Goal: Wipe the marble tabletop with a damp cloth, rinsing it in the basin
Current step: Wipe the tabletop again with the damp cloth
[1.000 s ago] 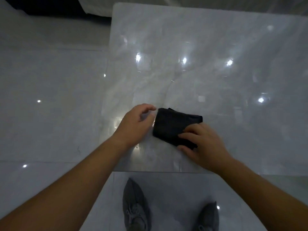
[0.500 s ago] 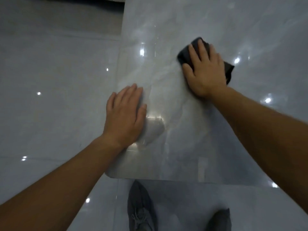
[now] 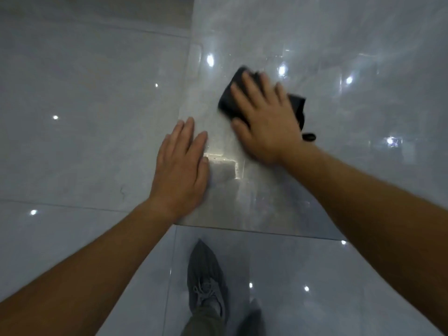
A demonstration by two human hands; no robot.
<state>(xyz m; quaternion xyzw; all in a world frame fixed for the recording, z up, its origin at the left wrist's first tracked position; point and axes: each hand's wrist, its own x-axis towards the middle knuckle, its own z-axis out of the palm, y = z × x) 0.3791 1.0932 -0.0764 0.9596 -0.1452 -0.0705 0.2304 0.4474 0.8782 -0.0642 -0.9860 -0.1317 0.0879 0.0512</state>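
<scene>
A folded black cloth (image 3: 229, 100) lies on the glossy grey-white marble tabletop (image 3: 339, 32). My right hand (image 3: 264, 120) presses flat on top of it, fingers spread and blurred by motion; the cloth shows at the fingertips and past the wrist side. My left hand (image 3: 181, 166) rests flat, palm down, at the table's near left corner, holding nothing. No basin is in view.
The table's near edge (image 3: 254, 230) runs across the middle, its left edge (image 3: 190, 81) upward from there. Shiny pale floor tiles (image 3: 72, 105) lie left and below. My grey shoes (image 3: 206, 282) stand on the floor just before the table.
My right hand first pushed the cloth away across the table, then slid it back leftward and nearer. My left hand let go of the cloth and laid flat at the corner.
</scene>
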